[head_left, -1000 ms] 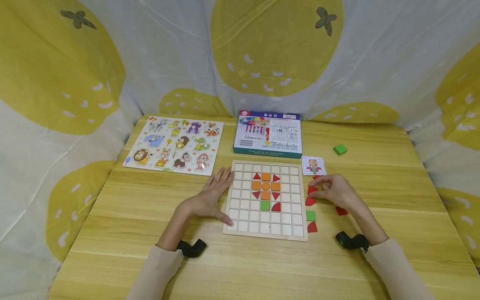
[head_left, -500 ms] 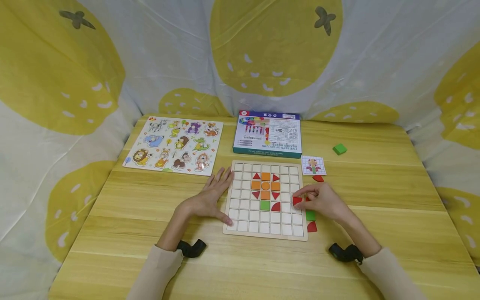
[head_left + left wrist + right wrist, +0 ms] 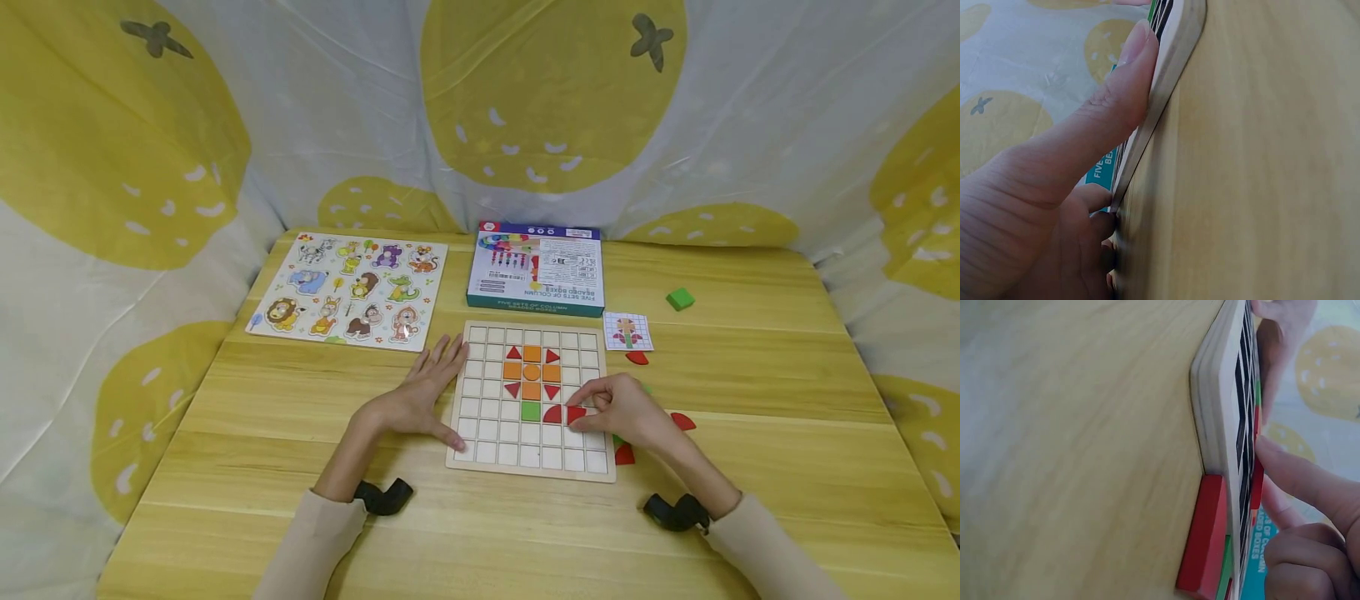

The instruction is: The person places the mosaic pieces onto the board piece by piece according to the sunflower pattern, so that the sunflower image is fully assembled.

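Wooden table, right hand narrowly pinching a red block at the board, left hand spread against its edge, and one sloppy nudge could shove the red quarter-circle just left of those fingers askew.

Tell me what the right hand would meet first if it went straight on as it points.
Probably the red quarter-round piece beside the green square; the right hand pinches another red piece right beside it. Height over the board is unclear.
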Action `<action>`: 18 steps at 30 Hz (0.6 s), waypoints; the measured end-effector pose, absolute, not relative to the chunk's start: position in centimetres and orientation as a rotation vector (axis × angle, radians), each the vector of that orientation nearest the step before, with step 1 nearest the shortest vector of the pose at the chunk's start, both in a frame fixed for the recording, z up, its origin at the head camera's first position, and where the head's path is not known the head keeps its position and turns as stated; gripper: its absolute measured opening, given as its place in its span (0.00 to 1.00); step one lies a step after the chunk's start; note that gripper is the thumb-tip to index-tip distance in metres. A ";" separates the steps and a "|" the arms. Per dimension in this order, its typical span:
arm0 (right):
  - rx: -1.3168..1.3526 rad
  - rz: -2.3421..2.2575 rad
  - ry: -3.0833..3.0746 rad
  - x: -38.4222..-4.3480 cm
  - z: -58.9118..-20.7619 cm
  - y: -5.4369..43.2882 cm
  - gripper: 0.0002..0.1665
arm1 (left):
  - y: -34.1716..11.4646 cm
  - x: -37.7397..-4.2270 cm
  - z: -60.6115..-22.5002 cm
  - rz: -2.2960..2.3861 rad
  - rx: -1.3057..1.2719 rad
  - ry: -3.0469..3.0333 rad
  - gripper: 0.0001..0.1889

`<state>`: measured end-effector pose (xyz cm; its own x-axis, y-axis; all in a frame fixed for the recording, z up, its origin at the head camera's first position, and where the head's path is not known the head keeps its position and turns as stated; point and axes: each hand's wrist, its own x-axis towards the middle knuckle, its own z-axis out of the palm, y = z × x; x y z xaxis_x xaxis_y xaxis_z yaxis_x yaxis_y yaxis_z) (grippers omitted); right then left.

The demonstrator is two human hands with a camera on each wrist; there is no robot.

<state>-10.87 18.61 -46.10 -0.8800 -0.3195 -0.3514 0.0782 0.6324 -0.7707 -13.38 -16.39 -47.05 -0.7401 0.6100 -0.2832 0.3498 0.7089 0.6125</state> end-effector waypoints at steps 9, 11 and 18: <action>-0.194 -1.153 2.393 -10.9 -46.0 18.4 0.12 | -16.3 -13.4 -47.0 0.742 0.736 2.440 0.78; -0.189 -1.155 2.392 -10.8 -46.0 18.5 0.13 | -16.3 -13.4 -47.0 0.742 0.734 2.441 0.78; -0.217 -1.178 2.388 -10.7 -45.8 18.4 0.14 | -16.3 -13.4 -47.0 0.742 0.729 2.439 0.78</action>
